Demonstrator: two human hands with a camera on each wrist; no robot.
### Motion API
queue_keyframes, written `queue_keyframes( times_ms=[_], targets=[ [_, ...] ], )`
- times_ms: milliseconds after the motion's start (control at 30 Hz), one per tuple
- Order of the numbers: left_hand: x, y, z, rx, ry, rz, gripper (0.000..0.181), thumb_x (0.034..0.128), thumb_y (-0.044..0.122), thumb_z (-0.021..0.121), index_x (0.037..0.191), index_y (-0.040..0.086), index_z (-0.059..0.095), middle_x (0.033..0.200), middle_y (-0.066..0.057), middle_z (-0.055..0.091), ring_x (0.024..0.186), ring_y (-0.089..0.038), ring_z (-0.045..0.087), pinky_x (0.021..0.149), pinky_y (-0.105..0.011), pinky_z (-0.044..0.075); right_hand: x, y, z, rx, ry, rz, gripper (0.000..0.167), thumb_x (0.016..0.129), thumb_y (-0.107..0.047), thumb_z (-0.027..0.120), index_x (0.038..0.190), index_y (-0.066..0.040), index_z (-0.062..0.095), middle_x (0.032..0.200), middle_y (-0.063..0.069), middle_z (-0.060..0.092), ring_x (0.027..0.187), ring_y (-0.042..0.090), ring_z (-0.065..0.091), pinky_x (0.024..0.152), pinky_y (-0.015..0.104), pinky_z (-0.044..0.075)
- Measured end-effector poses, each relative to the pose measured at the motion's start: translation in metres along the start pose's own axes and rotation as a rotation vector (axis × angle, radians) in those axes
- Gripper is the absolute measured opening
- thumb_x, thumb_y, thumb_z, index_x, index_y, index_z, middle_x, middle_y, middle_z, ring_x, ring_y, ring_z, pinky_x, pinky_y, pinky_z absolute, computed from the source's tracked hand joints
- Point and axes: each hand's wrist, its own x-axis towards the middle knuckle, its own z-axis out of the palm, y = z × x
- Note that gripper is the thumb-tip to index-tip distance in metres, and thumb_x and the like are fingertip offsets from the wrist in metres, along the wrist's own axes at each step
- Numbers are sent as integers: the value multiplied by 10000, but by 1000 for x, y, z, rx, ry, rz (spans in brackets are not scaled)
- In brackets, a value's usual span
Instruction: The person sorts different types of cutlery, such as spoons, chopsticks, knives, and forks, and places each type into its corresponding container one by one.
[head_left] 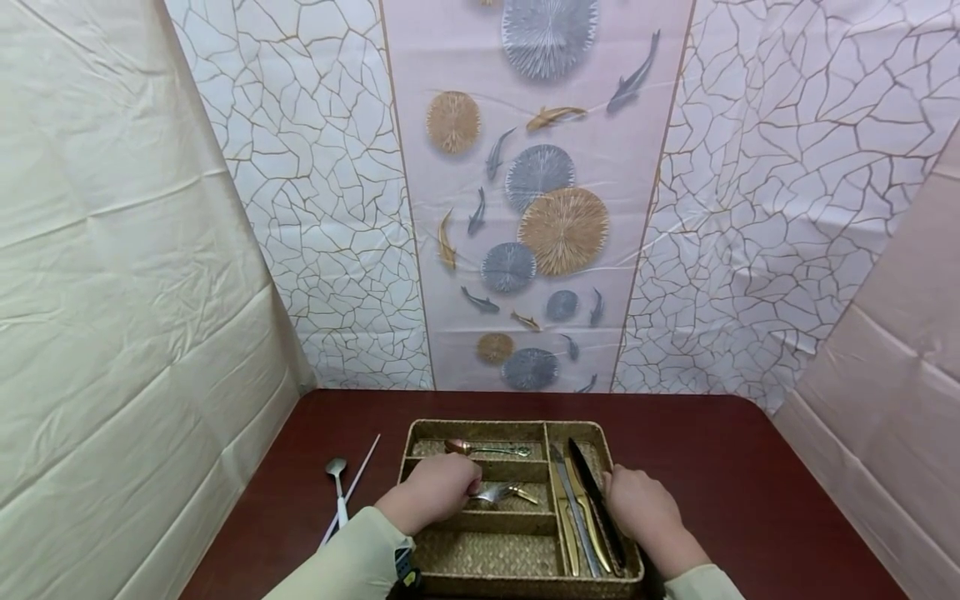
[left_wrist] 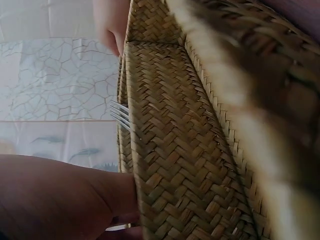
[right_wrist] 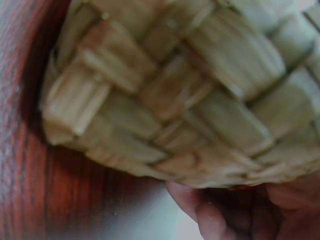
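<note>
A woven cutlery tray (head_left: 480, 521) with several compartments lies on the table. My left hand (head_left: 438, 492) reaches into its middle left compartment and pinches a silver fork (head_left: 495, 493). The fork's tines (left_wrist: 120, 115) show above the divider in the left wrist view, while the hand hides most of its handle. Beside the tines lies a small gold-coloured utensil (head_left: 523, 495). My right hand (head_left: 641, 510) grips the tray's right rim; in the right wrist view its curled fingers (right_wrist: 212, 217) are at the edge of the woven wall.
A spoon (head_left: 463, 447) lies in the back compartment. Several knives, one with a black blade (head_left: 588, 479), fill the right compartment. Left of the tray, a white-handled spoon (head_left: 340, 492) and a thin white stick (head_left: 362, 473) rest on the dark red table (head_left: 720, 467). Fabric walls surround the table.
</note>
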Motion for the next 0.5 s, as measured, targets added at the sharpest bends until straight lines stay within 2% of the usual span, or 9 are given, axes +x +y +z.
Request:
queue_keyframes(
  times_ms=[200, 333, 500],
  targets=[
    [5, -3, 8, -9, -36, 3, 549, 994, -69, 670, 783, 228, 259, 708, 74, 151, 631, -108, 123, 630, -323, 166, -3, -1, 2, 9, 15, 1, 425, 1152, -201, 524, 1262, 179, 681, 1089, 335, 739, 853, 506, 733, 739, 644, 602],
    [4, 0, 6, 6, -39, -12, 549, 968, -105, 645, 778, 220, 245, 712, 67, 126, 633, -116, 102, 629, -330, 158, -4, -1, 1, 15, 4, 5, 416, 1153, -201, 520, 1242, 171, 685, 1049, 318, 742, 839, 492, 732, 733, 642, 600],
    [1, 5, 2, 39, -38, -35, 558, 995, -82, 653, 777, 225, 241, 714, 66, 130, 632, -117, 107, 621, -327, 159, -4, 0, 2, -4, 0, 0, 426, 1154, -194, 520, 1260, 187, 676, 1090, 334, 737, 865, 492, 736, 743, 634, 606]
  ],
)
